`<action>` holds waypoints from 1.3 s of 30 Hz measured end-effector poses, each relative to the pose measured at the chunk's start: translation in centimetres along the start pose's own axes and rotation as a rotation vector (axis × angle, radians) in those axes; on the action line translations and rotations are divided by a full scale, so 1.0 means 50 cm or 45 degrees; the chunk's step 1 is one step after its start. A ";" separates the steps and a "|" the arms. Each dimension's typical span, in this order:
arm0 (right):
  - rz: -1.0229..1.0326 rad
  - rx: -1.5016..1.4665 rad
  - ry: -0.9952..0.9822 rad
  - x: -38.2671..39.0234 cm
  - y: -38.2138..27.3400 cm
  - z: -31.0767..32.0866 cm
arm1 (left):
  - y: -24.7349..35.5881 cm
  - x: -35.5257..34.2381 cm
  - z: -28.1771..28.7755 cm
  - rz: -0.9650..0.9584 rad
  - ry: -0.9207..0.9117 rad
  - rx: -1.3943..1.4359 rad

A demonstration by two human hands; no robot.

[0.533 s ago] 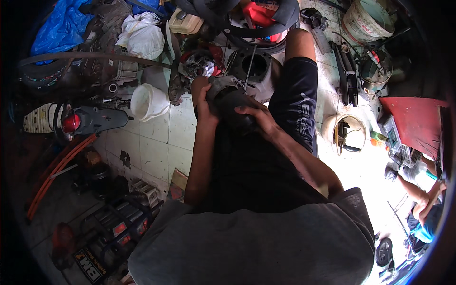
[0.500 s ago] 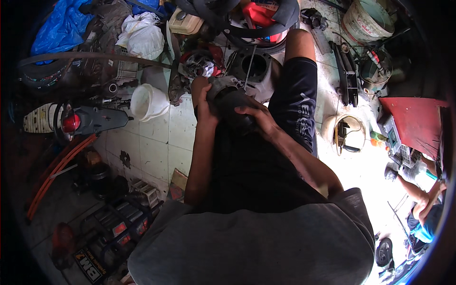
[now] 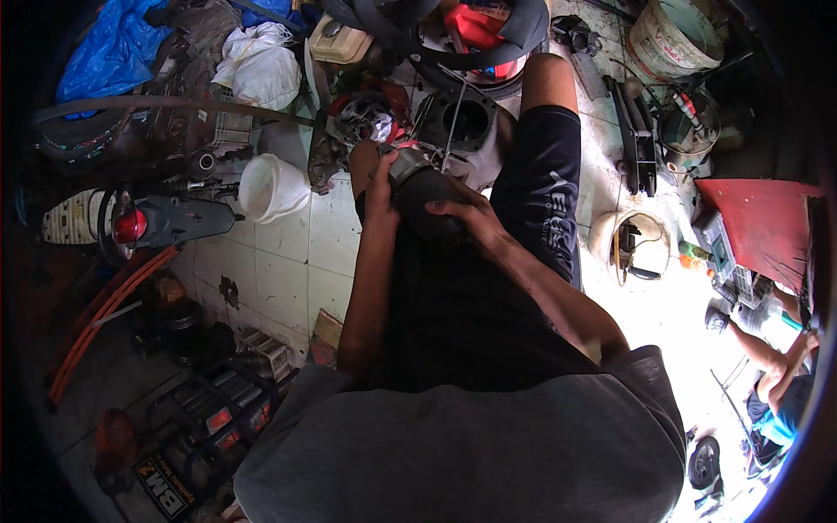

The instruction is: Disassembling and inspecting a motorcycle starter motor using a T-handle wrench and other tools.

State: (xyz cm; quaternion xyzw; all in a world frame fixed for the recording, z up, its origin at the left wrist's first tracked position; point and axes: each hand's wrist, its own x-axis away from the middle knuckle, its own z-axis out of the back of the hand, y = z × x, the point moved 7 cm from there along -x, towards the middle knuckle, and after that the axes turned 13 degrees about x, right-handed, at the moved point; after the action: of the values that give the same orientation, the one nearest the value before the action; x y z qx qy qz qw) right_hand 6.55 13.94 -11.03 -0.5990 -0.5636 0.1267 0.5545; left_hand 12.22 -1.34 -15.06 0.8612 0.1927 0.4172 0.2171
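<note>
Between my hands, over my lap, is a dark cylindrical metal part (image 3: 425, 193) with a lighter grey end, possibly an engine part; its exact kind is unclear. My left hand (image 3: 380, 193) is wrapped along its left side, thumb up near the grey end. My right hand (image 3: 475, 216) grips its right side, thumb lying across the dark body. Its underside and most of my fingers are hidden. Just beyond stands a grey engine cylinder block (image 3: 490, 131) with a round dark bore. In front of the bore rises a thin metal rod (image 3: 453, 126).
A white bucket (image 3: 272, 187) stands on the tiles at left, a pale tub (image 3: 606, 240) at right. Beyond the block lie a red-and-silver part (image 3: 370, 118) and black tyres (image 3: 418, 52). A motorcycle tail piece (image 3: 179, 218) lies left. Another person (image 3: 776, 375) sits at far right.
The dark part has turned in my hands, so its grey end and dark body show differently. Both hands have shifted slightly and keep their hold.
</note>
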 end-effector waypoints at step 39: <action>0.052 -0.754 -0.323 0.034 -0.003 -0.001 | 0.085 0.151 -0.195 -0.594 -0.603 -0.160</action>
State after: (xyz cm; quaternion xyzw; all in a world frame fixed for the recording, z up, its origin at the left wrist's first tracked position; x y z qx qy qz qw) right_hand 7.06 15.28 -10.10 -0.7248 -0.6286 0.0418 0.2790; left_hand 9.41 1.06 -2.56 0.8519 0.3026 0.1556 0.3982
